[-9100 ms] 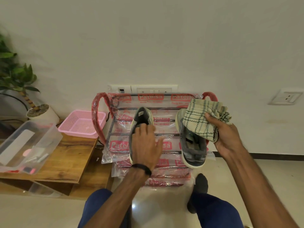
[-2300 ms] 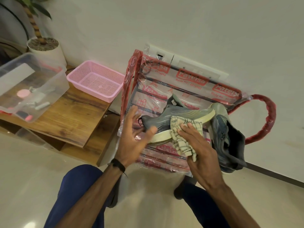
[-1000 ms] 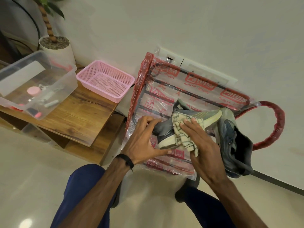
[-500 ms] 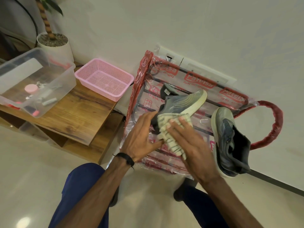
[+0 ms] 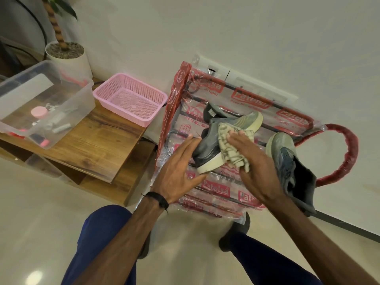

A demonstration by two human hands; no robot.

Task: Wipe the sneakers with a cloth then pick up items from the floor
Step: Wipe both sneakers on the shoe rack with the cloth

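A grey sneaker with a cream sole (image 5: 207,150) lies tipped on its side on the plastic-wrapped red shoe rack (image 5: 214,191). My left hand (image 5: 177,171) steadies its heel, fingers straight along the upper and thumb against the sole. My right hand (image 5: 253,159) holds a checked cream cloth (image 5: 233,159) against the sneaker's side, with the thumb hidden under the folds. The second grey sneaker (image 5: 287,161) leans on the rack just right of my right hand, untouched.
A low wooden table (image 5: 92,145) stands left of the rack with a pink mesh basket (image 5: 131,99) and a clear plastic box (image 5: 41,99) of small items. A potted plant (image 5: 65,58) sits behind. Wall sockets (image 5: 257,89) are behind the rack. My knees are below, on glossy floor.
Over the last second my right hand rubbed the cloth along the sneaker's side, and the sneaker tilted toe-up. My left hand loosened from a grip on the heel to straight fingers.
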